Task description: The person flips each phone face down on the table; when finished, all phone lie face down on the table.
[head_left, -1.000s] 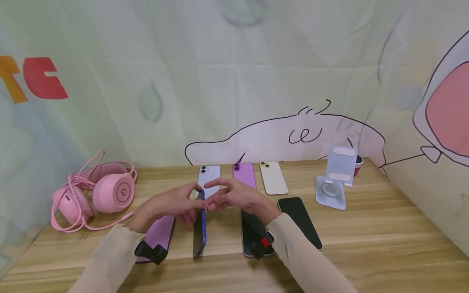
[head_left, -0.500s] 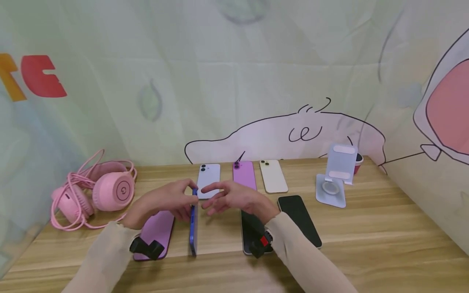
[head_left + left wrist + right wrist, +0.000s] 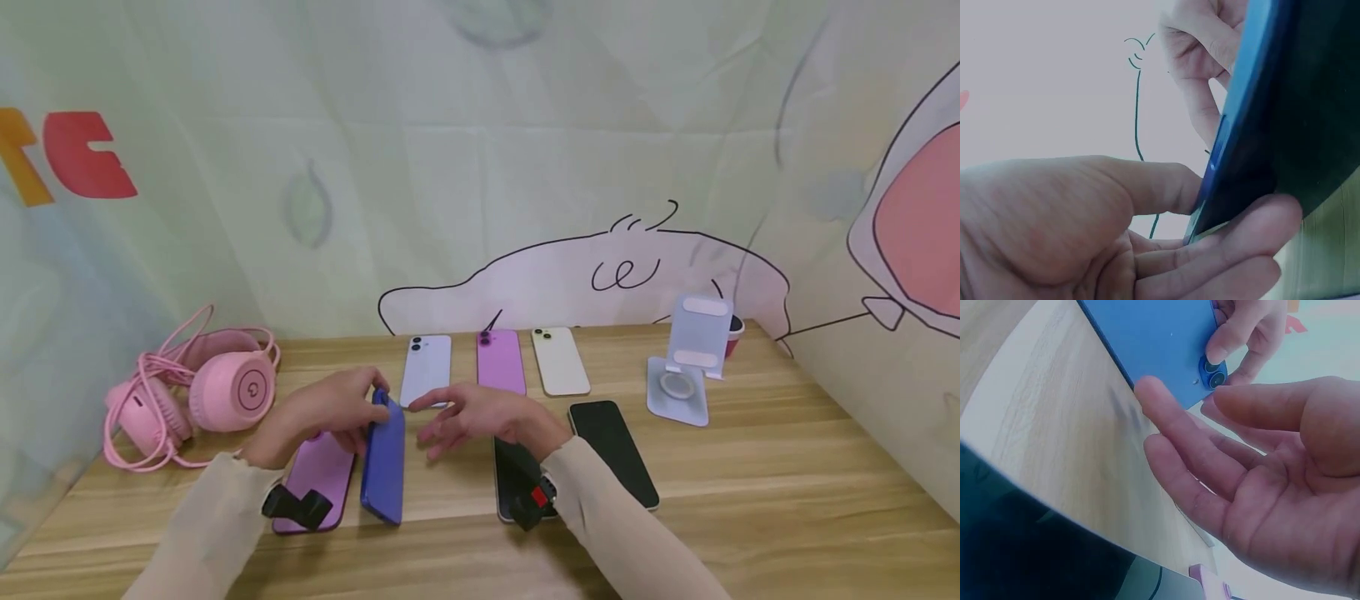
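A blue phone (image 3: 384, 475) stands tilted on its long edge, its back facing right. My left hand (image 3: 333, 408) pinches its far end between thumb and fingers; the left wrist view shows the thumb on the blue frame and the fingers under the dark screen side (image 3: 1322, 94). The twin cameras show by the left thumb in the right wrist view. My right hand (image 3: 480, 417) hovers just right of the phone, fingers loosely spread, holding nothing. Beneath the left wrist lies a purple-framed phone (image 3: 322, 475); a dark-screened phone (image 3: 512, 458) is partly hidden under the right wrist.
At the back lie a pale blue phone (image 3: 426, 371), a purple phone (image 3: 501, 362) and a cream phone (image 3: 561, 362). Another dark-screened phone (image 3: 613, 454) lies right. Pink headphones (image 3: 232, 392) with coiled cable sit left; a phone stand (image 3: 697, 342) and a cup (image 3: 733, 337) stand back right.
My left hand has shifted left with the blue phone and turned it, so its back now shows instead of the dark screen side. My right hand has come slightly away from it.
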Demonstrator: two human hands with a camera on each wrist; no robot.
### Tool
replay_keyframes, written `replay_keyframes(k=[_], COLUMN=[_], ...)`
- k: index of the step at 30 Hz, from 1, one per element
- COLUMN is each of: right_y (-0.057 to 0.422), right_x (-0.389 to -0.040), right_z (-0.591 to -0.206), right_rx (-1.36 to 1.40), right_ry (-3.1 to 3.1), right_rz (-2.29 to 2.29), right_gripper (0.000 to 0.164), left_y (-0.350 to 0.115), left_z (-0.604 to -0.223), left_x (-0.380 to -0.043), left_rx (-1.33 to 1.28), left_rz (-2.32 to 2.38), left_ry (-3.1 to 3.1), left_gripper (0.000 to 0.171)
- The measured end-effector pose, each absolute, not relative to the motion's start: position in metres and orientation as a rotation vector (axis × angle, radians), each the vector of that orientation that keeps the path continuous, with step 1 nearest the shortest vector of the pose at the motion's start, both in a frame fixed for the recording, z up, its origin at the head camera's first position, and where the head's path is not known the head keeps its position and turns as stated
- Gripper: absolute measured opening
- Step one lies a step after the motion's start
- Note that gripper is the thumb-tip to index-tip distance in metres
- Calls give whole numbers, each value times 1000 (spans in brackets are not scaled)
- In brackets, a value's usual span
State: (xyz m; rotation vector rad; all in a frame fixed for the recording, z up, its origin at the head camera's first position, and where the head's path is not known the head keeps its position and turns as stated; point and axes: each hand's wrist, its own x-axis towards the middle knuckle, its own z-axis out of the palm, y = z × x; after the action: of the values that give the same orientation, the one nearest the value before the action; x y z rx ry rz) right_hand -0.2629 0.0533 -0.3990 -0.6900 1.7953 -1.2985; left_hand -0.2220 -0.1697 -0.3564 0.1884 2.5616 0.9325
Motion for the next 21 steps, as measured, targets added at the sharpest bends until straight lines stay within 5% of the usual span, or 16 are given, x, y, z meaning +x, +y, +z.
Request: replay_keyframes(k=[21], right_y=[61], right_x=[-263], right_z=[-394], right_rx=[-585], right_ry=[1881], right_rz=[-1211], right_gripper=[46], left_y=[-161], left_z=[-372], left_x=[-225], left_rx=[183], left_rz=[855], left_ry=[2578], left_gripper=[39])
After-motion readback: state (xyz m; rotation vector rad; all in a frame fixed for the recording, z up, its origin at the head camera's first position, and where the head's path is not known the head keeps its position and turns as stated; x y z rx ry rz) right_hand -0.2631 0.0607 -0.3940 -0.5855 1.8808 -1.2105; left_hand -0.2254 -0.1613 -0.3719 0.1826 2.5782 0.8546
